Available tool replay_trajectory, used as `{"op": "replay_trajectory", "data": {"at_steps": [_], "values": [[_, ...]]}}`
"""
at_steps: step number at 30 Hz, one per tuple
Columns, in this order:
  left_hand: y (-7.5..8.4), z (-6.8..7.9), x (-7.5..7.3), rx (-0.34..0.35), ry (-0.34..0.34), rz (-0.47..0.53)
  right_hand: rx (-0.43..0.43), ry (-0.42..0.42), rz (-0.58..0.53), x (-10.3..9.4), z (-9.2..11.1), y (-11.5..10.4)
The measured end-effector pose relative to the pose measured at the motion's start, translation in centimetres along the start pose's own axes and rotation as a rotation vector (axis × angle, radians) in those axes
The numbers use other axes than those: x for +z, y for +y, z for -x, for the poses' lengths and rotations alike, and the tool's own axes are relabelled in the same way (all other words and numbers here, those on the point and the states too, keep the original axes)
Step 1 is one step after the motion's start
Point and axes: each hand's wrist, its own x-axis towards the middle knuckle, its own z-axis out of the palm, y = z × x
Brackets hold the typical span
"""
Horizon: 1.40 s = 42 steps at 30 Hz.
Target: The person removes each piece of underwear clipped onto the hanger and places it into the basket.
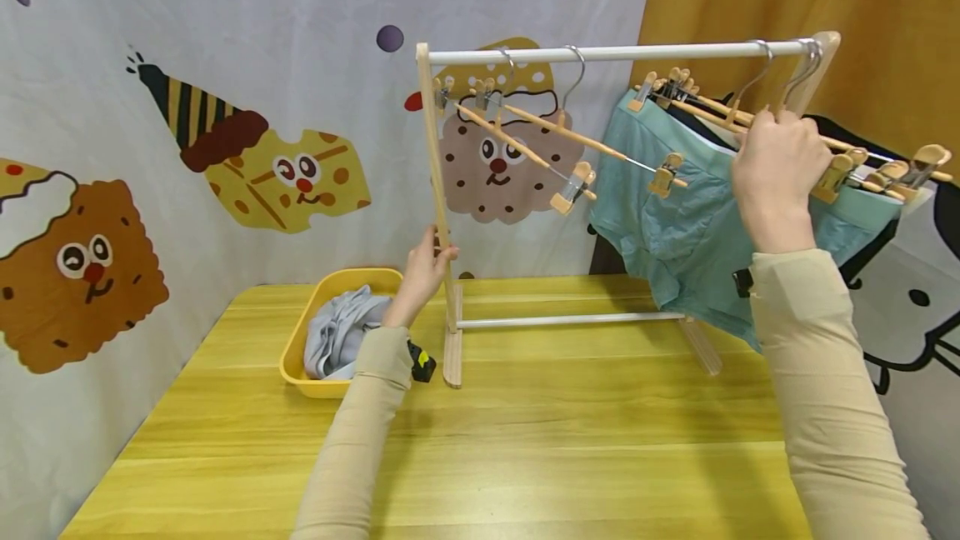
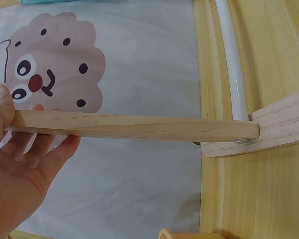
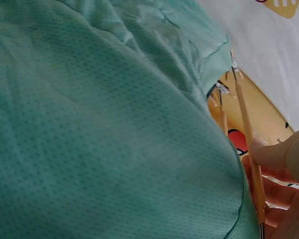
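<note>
My left hand [image 1: 426,269] grips the left wooden post [image 1: 437,165] of a small clothes rack, its thumb on one side and fingers behind, as the left wrist view shows. At the right end of the rack, my right hand [image 1: 780,169] holds the wooden bar of a clip hanger [image 3: 249,134] just below its hook. Teal boxer briefs [image 1: 675,207] hang clipped by their waistband from that hanger. Behind them, more hangers and a dark garment are partly hidden. The white rail [image 1: 660,52] carries all the hooks.
Two bare clip hangers [image 1: 600,144] hang on the left part of the rail. A yellow basin [image 1: 291,357] with crumpled grey fabric [image 1: 345,332] stands left of the rack on the wood-grain table [image 1: 525,457]. A cartoon-printed curtain [image 1: 300,7] hangs close behind.
</note>
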Motion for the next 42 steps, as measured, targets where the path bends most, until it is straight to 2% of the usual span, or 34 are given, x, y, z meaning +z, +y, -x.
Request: {"op": "replay_trajectory", "data": {"at_steps": [10,32,42], "values": [[0.0,0.1,-0.1,0.017,0.000,-0.002,-0.028,0.047,-0.096,0.6,0.1,0.1],[0.0,0.1,0.0,0.035,0.009,-0.010,-0.028,0.131,-0.135,0.5,0.5,0.1],[-0.1,0.1,0.0,0.042,0.009,-0.007,-0.061,0.258,-0.190,0.1,1.1,-0.1]]}}
